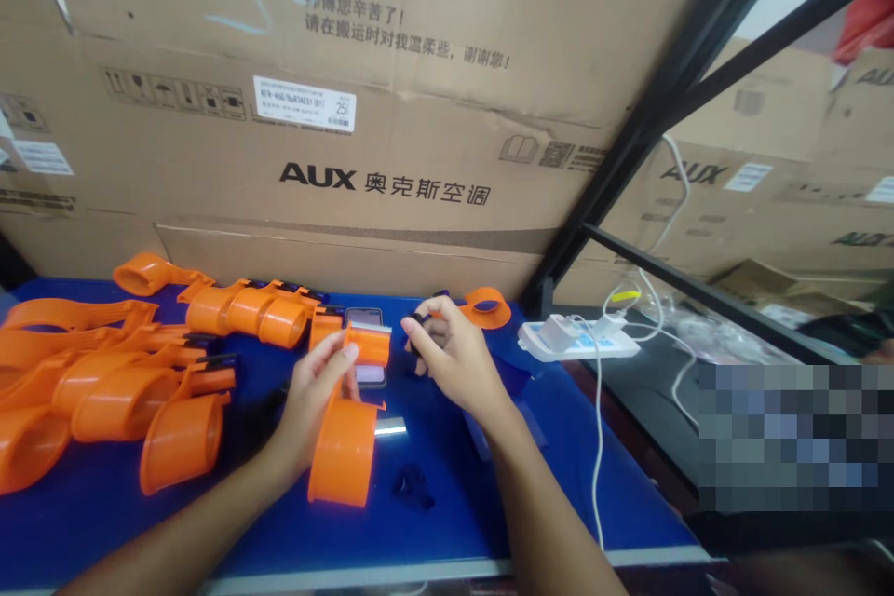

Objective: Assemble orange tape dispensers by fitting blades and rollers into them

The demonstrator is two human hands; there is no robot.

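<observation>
My left hand [318, 391] is closed round the upper part of an orange plastic tape dispenser [344, 456], whose wide round hub hangs below the fingers. A metal strip [370, 328] runs along its top edge. To the right, my right hand [453, 349] pinches a small black part [414, 335], partly hidden by the fingers and apart from the dispenser. Behind the left hand lies a phone [364, 317] on the blue tabletop [447, 521]. Below the hands are a loose metal strip [389, 428] and a dark part [413, 486].
Several orange dispensers [182, 442] crowd the table's left side, with another row [241, 312] behind. An orange ring-shaped piece [487, 309] lies at the back. A white power strip [578, 338] with cables sits right, beside a black frame post [629, 121]. Cardboard boxes [391, 251] stand behind.
</observation>
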